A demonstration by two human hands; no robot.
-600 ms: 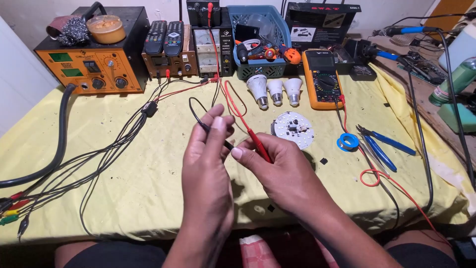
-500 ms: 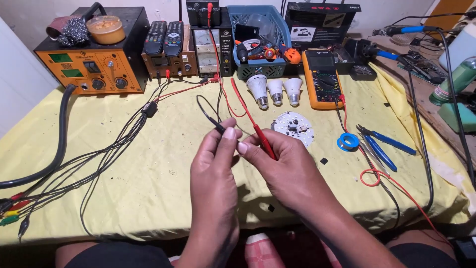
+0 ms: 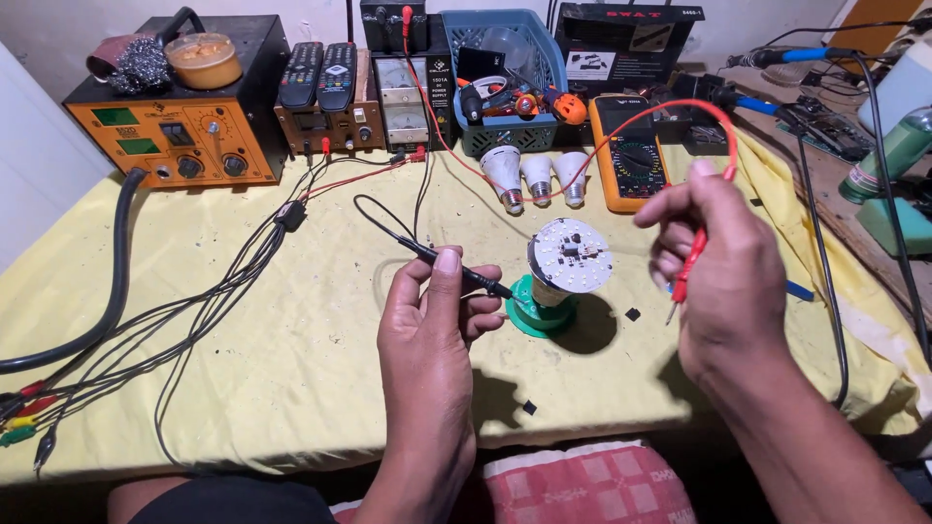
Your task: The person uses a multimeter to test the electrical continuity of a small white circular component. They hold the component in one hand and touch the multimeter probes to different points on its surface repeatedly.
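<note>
My left hand (image 3: 432, 320) grips a black test probe (image 3: 456, 269) like a pen, its tip touching a white round LED board (image 3: 570, 254) that rests on a green ring (image 3: 537, 315) in the middle of the yellow cloth. My right hand (image 3: 723, 262) is raised to the right of the board and holds a red test probe (image 3: 689, 262) pointing down, its tip just above the cloth. A red lead loops up from it toward the yellow multimeter (image 3: 631, 150).
Three white bulbs (image 3: 537, 177) lie behind the board. An orange bench instrument (image 3: 180, 126), a small power supply (image 3: 406, 82), two remotes (image 3: 318, 73) and a blue basket (image 3: 505, 78) line the back. Black cables (image 3: 223, 291) run across the left. Blue-handled tools lie at the right.
Both hands were together at the table's centre holding both probes. They have separated: the left put the black probe to the LED board, now standing on the green ring, and the right lifted the red probe rightwards.
</note>
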